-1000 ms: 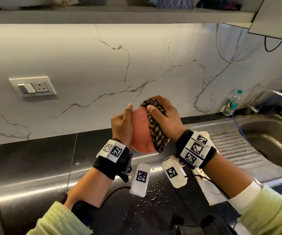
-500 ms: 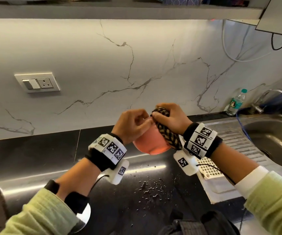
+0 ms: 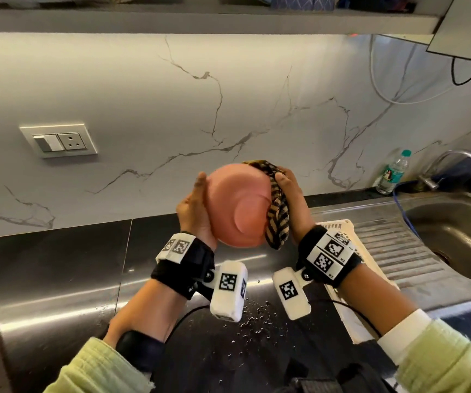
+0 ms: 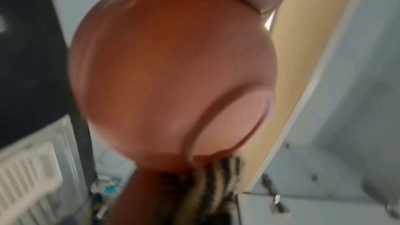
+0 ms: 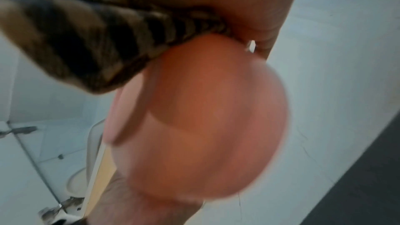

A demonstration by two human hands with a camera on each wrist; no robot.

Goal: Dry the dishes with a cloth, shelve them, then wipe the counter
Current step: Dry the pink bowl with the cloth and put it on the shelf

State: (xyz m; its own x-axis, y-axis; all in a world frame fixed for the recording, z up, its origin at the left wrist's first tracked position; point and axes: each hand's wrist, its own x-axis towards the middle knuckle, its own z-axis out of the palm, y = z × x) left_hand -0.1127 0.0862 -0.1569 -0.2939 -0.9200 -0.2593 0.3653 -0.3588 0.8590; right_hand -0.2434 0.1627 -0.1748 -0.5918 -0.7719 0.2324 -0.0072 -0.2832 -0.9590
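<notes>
A person held a pink bowl (image 3: pixel 237 205) above the dark counter (image 3: pixel 58 268), its base now turned toward the camera after facing sideways a moment earlier, so the underside looked next for drying. The left hand (image 3: pixel 196 208) gripped the bowl's left side; the right hand (image 3: pixel 291 199) pressed a striped cloth (image 3: pixel 278 211) to its right side, fingers curled around the cloth. Open counter lay left; a white rack (image 3: pixel 342 231) and sink (image 3: pixel 455 231) crowded the right, the shelf (image 3: pixel 200 21) overhead.
</notes>
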